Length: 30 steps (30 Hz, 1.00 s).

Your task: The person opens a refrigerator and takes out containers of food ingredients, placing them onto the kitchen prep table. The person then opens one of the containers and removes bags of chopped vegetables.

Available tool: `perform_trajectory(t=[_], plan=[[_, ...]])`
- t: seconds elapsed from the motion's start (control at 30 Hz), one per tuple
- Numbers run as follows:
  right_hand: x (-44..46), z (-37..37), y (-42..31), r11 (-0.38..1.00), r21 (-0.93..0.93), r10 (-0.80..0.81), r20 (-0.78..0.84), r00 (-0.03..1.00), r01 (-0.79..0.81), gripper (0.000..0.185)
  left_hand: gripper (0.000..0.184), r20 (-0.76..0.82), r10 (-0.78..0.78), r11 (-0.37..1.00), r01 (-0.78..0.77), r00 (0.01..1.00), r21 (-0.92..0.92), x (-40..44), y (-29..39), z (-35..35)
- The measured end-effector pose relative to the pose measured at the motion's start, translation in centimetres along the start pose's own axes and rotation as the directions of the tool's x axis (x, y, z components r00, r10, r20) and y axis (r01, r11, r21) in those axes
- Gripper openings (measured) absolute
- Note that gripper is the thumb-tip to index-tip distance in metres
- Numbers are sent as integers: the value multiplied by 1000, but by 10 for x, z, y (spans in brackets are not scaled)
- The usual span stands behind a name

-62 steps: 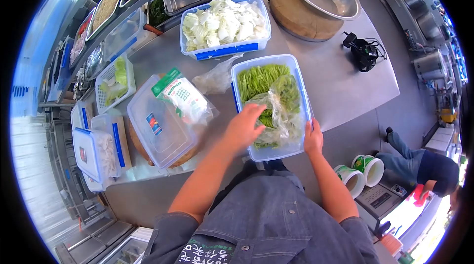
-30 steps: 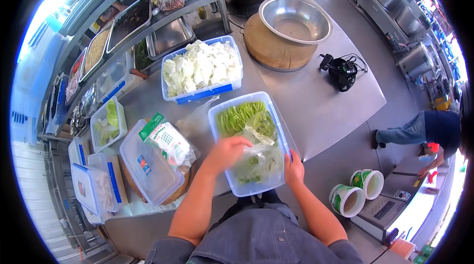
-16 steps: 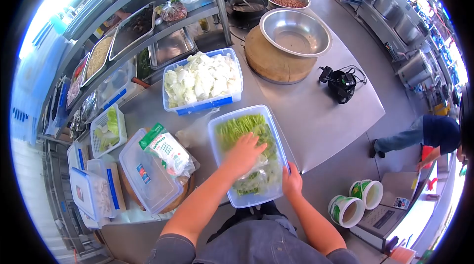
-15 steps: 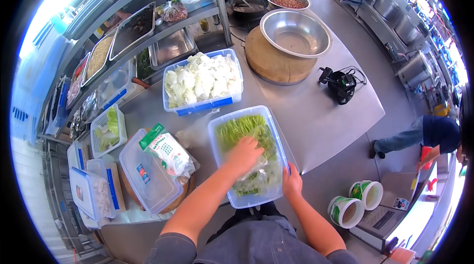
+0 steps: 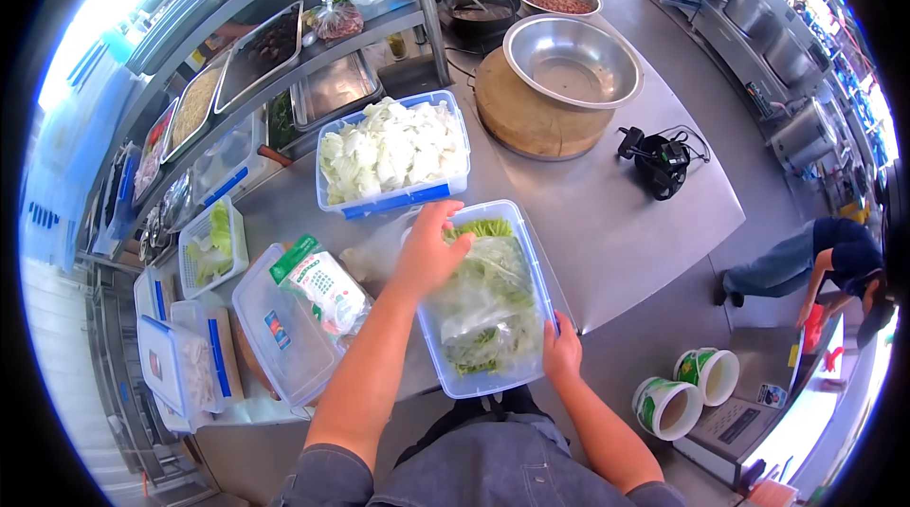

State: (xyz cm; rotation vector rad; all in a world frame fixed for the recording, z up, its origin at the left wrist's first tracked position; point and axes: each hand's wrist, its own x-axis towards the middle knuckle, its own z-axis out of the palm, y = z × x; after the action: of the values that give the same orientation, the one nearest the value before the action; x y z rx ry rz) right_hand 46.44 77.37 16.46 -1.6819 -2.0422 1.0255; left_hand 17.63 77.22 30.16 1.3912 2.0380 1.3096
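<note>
Film covers the greens except their far end. Right hand clasps the unlidded tub by the worktop's near edge; left hand's grip unclear.

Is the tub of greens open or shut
Open: the tub is unlidded, and greens show inside, partly under clear plastic.

steel bowl on wooden block, black device, bending person

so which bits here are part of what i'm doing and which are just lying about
Seemingly in use:
- greens box, in your right hand
- greens
- clear plastic over them

Seemingly lying about:
- metal bowl
- wooden block
- black device
</note>
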Motion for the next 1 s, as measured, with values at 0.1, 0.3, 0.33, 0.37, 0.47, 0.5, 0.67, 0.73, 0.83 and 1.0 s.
perform_trajectory(t=[0.1,0.3,0.33,0.37,0.47,0.5,0.67,0.73,0.83,1.0], plan=[[2,-1,-4,1000,2,10,4,1000,-10,40,38,146,232,922,-265,962,281,-15,-27,-2],[0,-1,-3,1000,-1,8,2,1000,-8,40,12,63,-117,990,121,991,-68,-24,-45,5],[1,-1,-3,1000,-5,7,4,1000,-7,40,12,58,-119,990,123,991,-70,-24,-46,7],[0,-1,-3,1000,-8,4,8,1000,-3,40,11,65,-138,942,152,988,-298,-24,-47,9],[0,2,0,1000,-19,1,-13,1000,-2,40,16,223,-199,814,288,954,-505,-27,-52,-1],[1,2,2,1000,-17,8,-5,1000,-8,41,18,368,-236,779,402,899,-481,-28,-53,-4],[0,0,0,1000,-16,25,8,1000,-25,41,27,661,-32,997,-22,750,74,-54,-1,-21],[1,0,-1,999,-5,49,26,998,-49,41,28,588,194,841,-442,785,312,-78,-15,-10],[1,-1,-2,1000,-11,28,12,1000,-27,41,27,628,26,747,-433,778,505,-87,-34,2],[0,0,0,1000,1,17,4,1000,-17,41,15,406,-67,994,28,912,102,-61,-13,-16]])
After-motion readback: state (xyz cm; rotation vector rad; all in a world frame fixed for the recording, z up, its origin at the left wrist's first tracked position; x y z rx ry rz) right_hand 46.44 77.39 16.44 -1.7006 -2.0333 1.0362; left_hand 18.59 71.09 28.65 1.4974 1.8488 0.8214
